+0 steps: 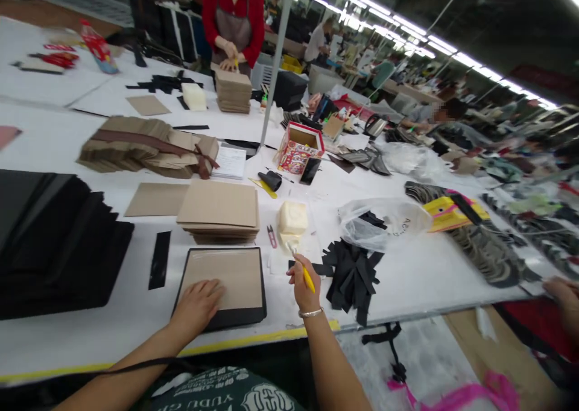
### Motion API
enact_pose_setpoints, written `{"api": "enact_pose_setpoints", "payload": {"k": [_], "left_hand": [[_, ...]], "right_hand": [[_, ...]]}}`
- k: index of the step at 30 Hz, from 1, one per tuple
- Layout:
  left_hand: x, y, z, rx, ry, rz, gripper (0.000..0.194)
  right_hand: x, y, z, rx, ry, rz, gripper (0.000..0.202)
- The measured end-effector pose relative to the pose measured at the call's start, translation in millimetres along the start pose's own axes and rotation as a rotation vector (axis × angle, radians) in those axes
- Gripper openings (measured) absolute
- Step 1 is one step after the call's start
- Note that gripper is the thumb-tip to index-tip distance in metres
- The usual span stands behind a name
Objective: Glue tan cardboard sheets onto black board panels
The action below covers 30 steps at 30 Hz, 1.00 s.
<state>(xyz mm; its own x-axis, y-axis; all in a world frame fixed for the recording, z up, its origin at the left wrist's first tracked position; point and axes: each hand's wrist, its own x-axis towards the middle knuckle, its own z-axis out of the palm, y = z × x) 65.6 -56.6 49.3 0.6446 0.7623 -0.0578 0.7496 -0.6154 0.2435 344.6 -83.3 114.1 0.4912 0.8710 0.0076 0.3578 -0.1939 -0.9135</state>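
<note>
A tan board [239,278] lies on a black sheet [239,319] near the front edge of a white-topped bench [398,290], partly covered by a worker's left hand [199,302], its grip flat and loose, fingers extended over the surface. The board looks light and fairly stiff, best taken by its edges; the dark sheet showing around it appears thinner and more pliable, likely to need support from beneath. The right hand [304,290] has a narrow grip round a slim, yellow-handled tool [309,280] that should weigh little, held by its shaft. Its tip points at a pale, block-like container [293,218], though whether the two touch cannot be told. Just behind the board stands a stack of tan boards [219,209], with pink-handled snips [271,236] between it and the container. Black strips [353,278] heap to the right, and a tall black stack [54,248] fills the left. Across the bench, a co-worker in red sleeves [253,25] bends over another pile [233,91], beside a metal pole [275,61], as rows of ceiling lights [389,19] run over a crowded workroom.
</note>
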Motion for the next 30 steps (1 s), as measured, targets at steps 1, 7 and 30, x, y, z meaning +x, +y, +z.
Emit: {"api": "enact_pose_setpoints", "payload": {"k": [1, 7, 30], "left_hand": [[1, 2, -2.6, 0.005, -0.011, -0.007, 0.032], [3, 9, -10.8, -0.011, -0.058, -0.029, 0.034], [1, -3, 9.7, -0.002, 0.009, 0.027, 0.031]], "right_hand": [[-2, -12, 16, 0.088, -0.051, -0.015, 0.036], [-1, -53, 146, 0.358, -0.429, 0.249, 0.030], [21, 108, -6, -0.812, 0.008, 0.066, 0.021]]}}
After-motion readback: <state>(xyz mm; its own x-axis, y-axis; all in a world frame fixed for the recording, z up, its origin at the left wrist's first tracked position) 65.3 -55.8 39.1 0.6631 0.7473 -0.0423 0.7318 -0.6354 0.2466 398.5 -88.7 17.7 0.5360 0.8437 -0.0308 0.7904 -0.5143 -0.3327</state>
